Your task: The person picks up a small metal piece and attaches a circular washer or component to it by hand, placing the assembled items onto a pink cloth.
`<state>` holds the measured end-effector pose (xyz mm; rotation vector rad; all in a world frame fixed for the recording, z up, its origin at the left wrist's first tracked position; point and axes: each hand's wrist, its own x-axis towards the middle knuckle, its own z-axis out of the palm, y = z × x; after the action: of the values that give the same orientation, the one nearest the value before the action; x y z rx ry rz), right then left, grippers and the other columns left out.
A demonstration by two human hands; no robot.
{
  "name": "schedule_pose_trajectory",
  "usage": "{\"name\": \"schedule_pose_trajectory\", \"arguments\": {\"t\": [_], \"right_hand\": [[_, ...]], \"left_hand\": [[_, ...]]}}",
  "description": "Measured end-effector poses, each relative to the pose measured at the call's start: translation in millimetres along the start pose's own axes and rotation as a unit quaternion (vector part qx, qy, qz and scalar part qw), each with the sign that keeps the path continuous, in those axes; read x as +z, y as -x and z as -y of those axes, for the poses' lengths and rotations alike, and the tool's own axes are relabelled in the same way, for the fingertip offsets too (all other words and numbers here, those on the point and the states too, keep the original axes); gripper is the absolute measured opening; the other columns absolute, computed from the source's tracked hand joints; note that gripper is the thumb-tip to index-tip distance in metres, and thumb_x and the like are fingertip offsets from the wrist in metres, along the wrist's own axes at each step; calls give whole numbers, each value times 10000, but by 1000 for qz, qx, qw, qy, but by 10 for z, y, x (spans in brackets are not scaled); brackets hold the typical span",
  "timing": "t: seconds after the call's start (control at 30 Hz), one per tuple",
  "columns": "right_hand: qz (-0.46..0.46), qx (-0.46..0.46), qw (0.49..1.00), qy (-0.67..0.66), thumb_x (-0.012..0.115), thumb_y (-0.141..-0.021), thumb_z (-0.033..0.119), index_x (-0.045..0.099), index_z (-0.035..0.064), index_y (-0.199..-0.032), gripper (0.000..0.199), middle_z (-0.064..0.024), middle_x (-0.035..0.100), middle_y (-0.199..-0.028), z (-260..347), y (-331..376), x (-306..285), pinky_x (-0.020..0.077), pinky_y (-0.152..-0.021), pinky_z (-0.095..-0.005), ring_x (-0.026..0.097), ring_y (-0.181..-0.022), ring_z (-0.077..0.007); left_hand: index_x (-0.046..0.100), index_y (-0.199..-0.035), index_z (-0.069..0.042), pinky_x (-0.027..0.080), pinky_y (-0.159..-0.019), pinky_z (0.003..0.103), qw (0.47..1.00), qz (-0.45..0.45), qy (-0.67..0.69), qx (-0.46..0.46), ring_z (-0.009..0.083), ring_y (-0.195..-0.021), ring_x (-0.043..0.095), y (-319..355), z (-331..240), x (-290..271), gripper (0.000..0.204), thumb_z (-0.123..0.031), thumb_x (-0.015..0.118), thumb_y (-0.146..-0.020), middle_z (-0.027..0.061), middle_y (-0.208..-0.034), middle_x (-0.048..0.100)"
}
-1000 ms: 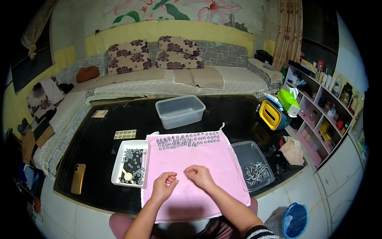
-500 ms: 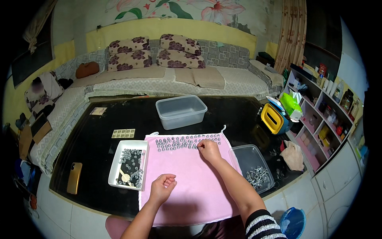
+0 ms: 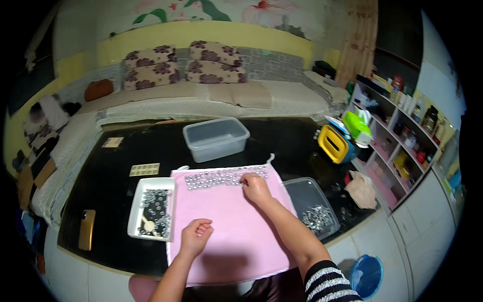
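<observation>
Small shiny metal pieces point(image 3: 216, 177) stand in several rows along the far edge of a pink cloth point(image 3: 226, 226). My right hand point(image 3: 255, 188) reaches to the right part of these rows, its fingertips pinched together among the pieces. Whatever is between those fingertips is too small to make out. Over the cloth's left half rests my left hand point(image 3: 196, 237), fingers curled in; its palm is hidden. Beside the cloth on the left, a white box point(image 3: 132, 214) contains loose metal pieces and a cream spoon point(image 3: 148, 224). A clear tray point(image 3: 297, 194) on the right holds silver screws point(image 3: 318, 218).
A clear plastic tub point(image 3: 216, 146) stands beyond the cloth on the black table point(image 3: 110, 161). A gold phone point(image 3: 87, 230) lies far left. A yellow-and-blue box point(image 3: 334, 145) and a beige bag point(image 3: 361, 190) sit on the right, near shelves. A blue bin point(image 3: 367, 277) is on the floor.
The whole view has shifted, so the scene sits farther left, and the picture is blurrier. My left hand's fingers are curled in more. My right hand stays at the rows.
</observation>
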<state>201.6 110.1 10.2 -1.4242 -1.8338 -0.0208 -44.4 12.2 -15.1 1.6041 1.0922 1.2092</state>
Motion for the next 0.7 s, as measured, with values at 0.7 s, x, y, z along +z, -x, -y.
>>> {"name": "schedule_pose_trajectory", "arguments": {"t": [0.7], "right_hand": [[247,139,956,76,616,-665,114,627,50,-809,158,-135,618,-757,-361,1025,-1814,465,-664,-331,596,-715,-266]], "left_hand": [[614,-842,-12,435,-576,194,999,12,17,-24,61,-621,507,-10,114,5,137,-19,635,-707,25,-730,584]]}}
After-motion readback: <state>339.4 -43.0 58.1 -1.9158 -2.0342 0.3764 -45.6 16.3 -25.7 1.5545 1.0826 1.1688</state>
